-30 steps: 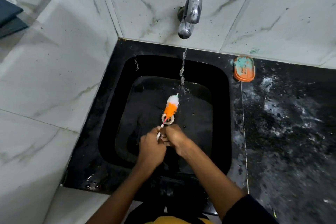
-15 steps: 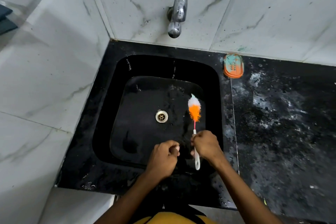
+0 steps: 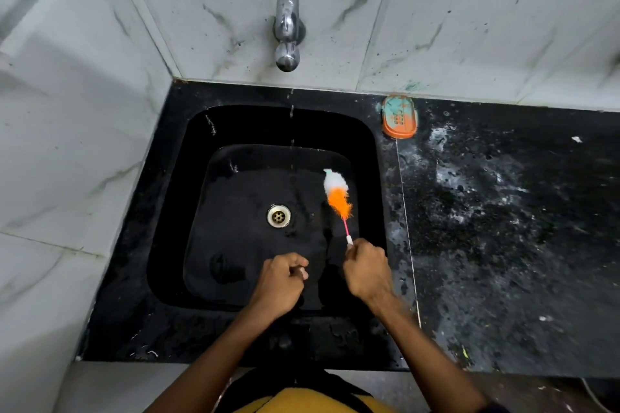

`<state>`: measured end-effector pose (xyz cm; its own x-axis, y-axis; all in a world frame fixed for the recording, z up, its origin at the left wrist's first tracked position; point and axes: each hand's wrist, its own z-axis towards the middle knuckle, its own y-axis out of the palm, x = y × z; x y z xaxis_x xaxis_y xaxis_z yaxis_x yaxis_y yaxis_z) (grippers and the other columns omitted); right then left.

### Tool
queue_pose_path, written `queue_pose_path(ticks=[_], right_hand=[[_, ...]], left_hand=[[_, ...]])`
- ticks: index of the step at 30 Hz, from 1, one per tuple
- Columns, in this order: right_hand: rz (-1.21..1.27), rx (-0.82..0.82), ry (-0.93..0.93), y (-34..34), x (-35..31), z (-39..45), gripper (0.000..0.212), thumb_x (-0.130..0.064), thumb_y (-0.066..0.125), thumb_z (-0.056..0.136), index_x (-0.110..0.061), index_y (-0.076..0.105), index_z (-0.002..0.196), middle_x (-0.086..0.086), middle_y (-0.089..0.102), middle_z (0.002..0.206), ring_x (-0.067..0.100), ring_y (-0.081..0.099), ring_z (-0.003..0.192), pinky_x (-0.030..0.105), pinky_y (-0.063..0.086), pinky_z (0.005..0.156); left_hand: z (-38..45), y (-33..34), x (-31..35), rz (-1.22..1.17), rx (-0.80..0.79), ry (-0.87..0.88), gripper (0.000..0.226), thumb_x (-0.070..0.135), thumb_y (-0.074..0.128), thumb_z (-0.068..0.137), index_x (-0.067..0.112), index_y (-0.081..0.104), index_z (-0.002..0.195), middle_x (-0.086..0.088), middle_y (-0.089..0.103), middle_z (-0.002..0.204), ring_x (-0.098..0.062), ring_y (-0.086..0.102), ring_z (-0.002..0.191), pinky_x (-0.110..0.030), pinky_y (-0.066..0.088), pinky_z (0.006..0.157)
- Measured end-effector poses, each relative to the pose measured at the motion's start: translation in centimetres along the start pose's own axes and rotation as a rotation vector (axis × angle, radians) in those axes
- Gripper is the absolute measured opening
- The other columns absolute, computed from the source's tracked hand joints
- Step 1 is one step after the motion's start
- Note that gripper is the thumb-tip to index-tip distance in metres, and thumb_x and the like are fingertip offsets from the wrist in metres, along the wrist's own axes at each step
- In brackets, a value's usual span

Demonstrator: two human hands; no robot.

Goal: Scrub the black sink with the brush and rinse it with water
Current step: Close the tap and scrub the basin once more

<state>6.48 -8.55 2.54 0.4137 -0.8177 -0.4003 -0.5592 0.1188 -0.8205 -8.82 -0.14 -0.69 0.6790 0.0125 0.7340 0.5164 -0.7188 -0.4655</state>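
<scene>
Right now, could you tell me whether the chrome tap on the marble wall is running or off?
Nearly off: only a thin broken trickle falls from the chrome tap into the black sink, no full stream.

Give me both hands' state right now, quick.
Left hand: fingers curled, holding nothing visible.
Right hand: gripping the handle of the orange-and-white brush in the black sink.

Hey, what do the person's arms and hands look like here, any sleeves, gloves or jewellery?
Both forearms are bare up to the bottom edge of the picture: no sleeves show. The left hand and the right hand wear no gloves, and no rings, watch or bracelets are visible. A yellow garment shows at the bottom edge.
</scene>
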Motion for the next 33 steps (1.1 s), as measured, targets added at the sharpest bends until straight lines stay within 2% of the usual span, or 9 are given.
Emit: queue_pose_path(ticks=[4,7,9,11,13,16,20,27,33], right_hand=[[0.036,0.052,-0.041,-0.7,0.4,0.1,0.019,-0.02,0.047,0.093,-0.008,0.061,0.086,0.011,0.067,0.084,0.031,0.061,0.075,0.029,0.039,0.06],[0.077,0.152,-0.103,-2.2,1.6,0.5,0.021,-0.02,0.048,0.094,-0.013,0.051,0.074,0.01,0.062,0.07,0.031,0.059,0.065,0.03,0.035,0.055],[0.092,0.24,-0.144,-3.4,2.5,0.9,0.022,-0.02,0.049,0.093,-0.016,0.048,0.072,0.007,0.058,0.066,0.028,0.054,0.059,0.03,0.035,0.054],[0.108,0.328,-0.134,-4.8,3.4,1.6,0.022,-0.018,0.05,0.093,-0.017,0.049,0.071,0.002,0.056,0.066,0.022,0.05,0.057,0.029,0.034,0.055],[0.103,0.412,-0.081,-5.8,4.3,2.3,0.022,-0.019,0.05,0.093,-0.015,0.049,0.072,0.003,0.057,0.069,0.022,0.049,0.058,0.029,0.032,0.055],[0.054,0.49,-0.005,-6.4,5.6,3.3,0.022,-0.022,0.049,0.095,-0.012,0.055,0.076,0.008,0.061,0.075,0.029,0.057,0.065,0.031,0.038,0.055],[-0.001,0.508,0.006,-5.9,6.6,4.3,0.021,-0.018,0.05,0.095,-0.005,0.062,0.084,0.011,0.062,0.085,0.032,0.06,0.071,0.032,0.039,0.058],[-0.046,0.517,0.008,-4.7,6.8,5.5,0.018,-0.014,0.056,0.089,0.002,0.066,0.088,0.015,0.059,0.088,0.036,0.06,0.078,0.039,0.049,0.057],[-0.143,0.528,-0.007,-4.1,7.8,5.5,0.012,-0.004,0.061,0.082,0.001,0.068,0.091,0.013,0.055,0.093,0.033,0.056,0.087,0.037,0.051,0.057]], left_hand=[[0.5,0.4,-0.4,-0.018,0.013,0.002,0.033,-0.004,0.049,0.085,0.015,0.073,0.099,0.006,0.073,0.078,-0.008,0.07,0.076,-0.031,0.059,0.082],[0.9,1.0,-0.1,-0.017,0.002,0.023,0.035,-0.007,0.049,0.084,0.015,0.073,0.096,0.006,0.073,0.076,-0.006,0.069,0.075,-0.03,0.058,0.082],[1.3,1.5,0.3,-0.009,0.0,0.042,0.033,-0.006,0.051,0.084,0.016,0.073,0.096,0.007,0.074,0.079,-0.006,0.069,0.077,-0.025,0.056,0.08],[1.8,2.0,0.9,0.005,0.006,0.054,0.027,0.0,0.057,0.087,0.017,0.073,0.1,0.007,0.075,0.089,-0.005,0.068,0.085,-0.013,0.049,0.079],[2.4,2.5,1.5,0.018,0.024,0.068,0.021,0.006,0.062,0.09,0.015,0.073,0.105,0.005,0.075,0.098,-0.004,0.068,0.094,-0.009,0.046,0.082],[3.1,3.2,2.2,0.032,0.021,0.08,0.024,0.007,0.061,0.09,0.016,0.073,0.109,0.004,0.074,0.102,-0.005,0.068,0.098,-0.015,0.049,0.087],[3.6,3.9,3.0,0.041,0.039,0.092,0.024,0.006,0.06,0.089,0.017,0.073,0.107,0.004,0.075,0.099,-0.005,0.069,0.095,-0.014,0.048,0.085],[3.9,3.9,3.1,0.058,0.02,0.085,0.023,0.008,0.06,0.091,0.017,0.073,0.109,0.003,0.074,0.102,-0.005,0.068,0.097,-0.014,0.048,0.086],[3.8,3.3,2.4,0.056,0.035,0.069,0.022,0.007,0.061,0.091,0.015,0.073,0.107,0.002,0.074,0.099,-0.004,0.068,0.093,0.004,0.04,0.07]])
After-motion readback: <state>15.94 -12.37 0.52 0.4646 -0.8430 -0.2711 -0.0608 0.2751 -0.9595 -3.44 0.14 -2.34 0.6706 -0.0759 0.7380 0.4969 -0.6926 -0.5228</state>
